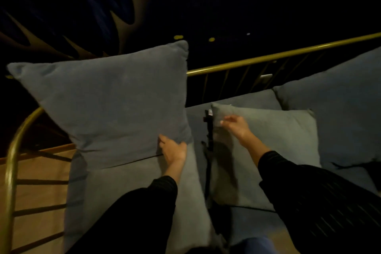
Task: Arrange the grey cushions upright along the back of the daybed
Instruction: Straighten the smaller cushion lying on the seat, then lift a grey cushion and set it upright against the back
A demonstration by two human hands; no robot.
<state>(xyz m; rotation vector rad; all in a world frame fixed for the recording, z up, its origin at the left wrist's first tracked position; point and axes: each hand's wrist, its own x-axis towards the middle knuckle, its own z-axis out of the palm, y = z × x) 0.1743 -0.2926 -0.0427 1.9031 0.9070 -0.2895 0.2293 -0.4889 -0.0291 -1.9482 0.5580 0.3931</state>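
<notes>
A large grey cushion [111, 101] stands upright at the left end of the daybed, against the brass rail [268, 57]. My left hand [173, 148] pinches its lower right corner. Under it lies a second grey cushion [127, 187], flat on the seat. My right hand [235, 126] hovers with fingers apart over the upper left corner of a smaller grey cushion [268, 150], which lies tilted in the middle of the seat. Another large grey cushion [338, 109] leans at the far right.
A black stick-like object with a strap [209, 136] lies in the gap between the cushions. The curved brass frame with thin bars [12, 161] wraps the left end. Wooden floor [41, 171] shows beyond it. The background is dark.
</notes>
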